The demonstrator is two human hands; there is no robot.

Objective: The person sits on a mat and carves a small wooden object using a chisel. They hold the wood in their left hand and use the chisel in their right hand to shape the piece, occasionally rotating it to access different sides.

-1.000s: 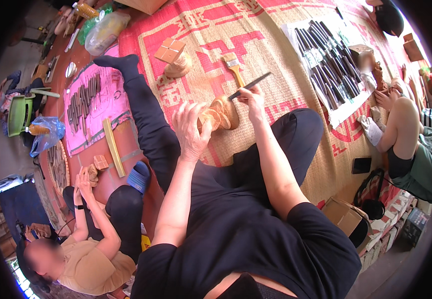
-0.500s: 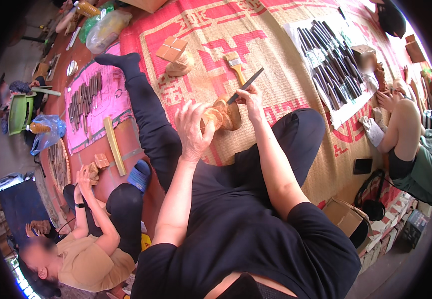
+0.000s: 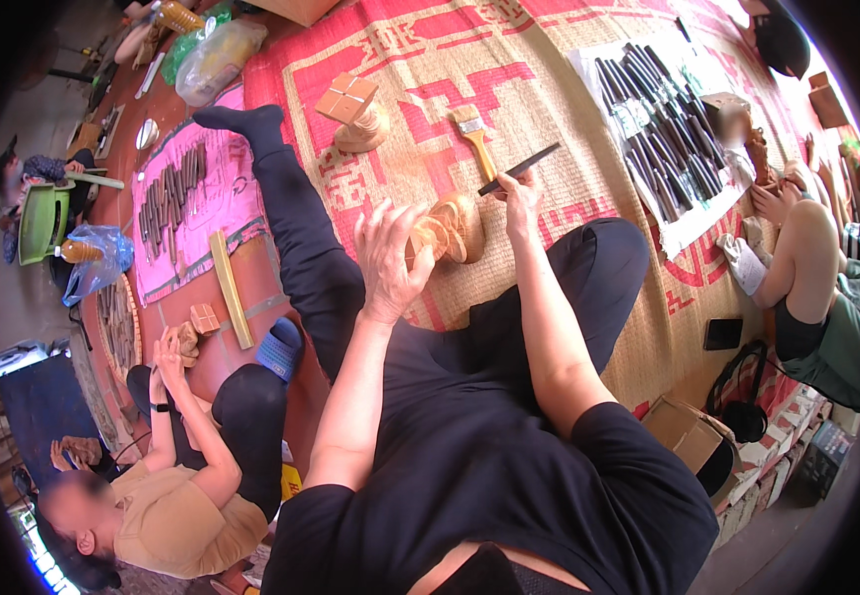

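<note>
- The left hand point(image 3: 388, 260) has its fingers bent and spread at the left end of the carved wood point(image 3: 461, 223). I can't tell how tight it holds. I think a firm hold is best, so the wood can't roll.
- The carved wood is on the woven mat point(image 3: 539, 111), between the person's legs, in from the mat's left edge. Resting it flat on the mat should help it stay put.
- The right hand point(image 3: 521, 203) is closed on a long dark tool point(image 3: 539, 157). The tool's low end is just beside the wood; I can't see if they touch. Small, soft strokes seem safest, with the left fingers out of the tool's way.
- Past the wood, a brush point(image 3: 471, 126) lies on the mat. It looks handy for sweeping dust off.
- Nearer the mat's left edge stands another wood piece point(image 3: 363, 132) with a square block point(image 3: 347, 97) on top. It could be good to look at and match.
- Toward the mat's right edge, many dark tools point(image 3: 663, 139) lie on a white sheet point(image 3: 688, 233). Picking one that fits the curve should make neat work.
</note>
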